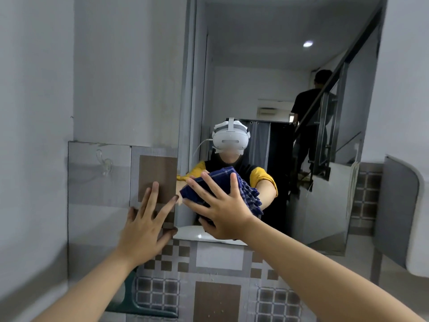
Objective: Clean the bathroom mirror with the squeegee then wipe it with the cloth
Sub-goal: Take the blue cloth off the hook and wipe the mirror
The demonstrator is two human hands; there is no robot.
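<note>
- Two bare hands of mine are raised toward the bathroom mirror (pixel 290 101), which fills the centre and upper right of the frame.
- My right hand (pixel 222 210), at centre frame, has its fingers spread wide and pressed over a bunched dark blue checked cloth (pixel 246 194), holding it flat against the lower left part of the glass.
- My left hand (pixel 144 226), left of centre, lies open with fingers splayed on the tiled wall (pixel 99 182) just beside the mirror's left edge, grasping nothing.
- One dark green squeegee (pixel 134 303) shows at the bottom left of the frame, partly hidden behind my left forearm; neither hand touches it.
- Patterned brown and grey tiles (pixel 218 296) run below the mirror.
</note>
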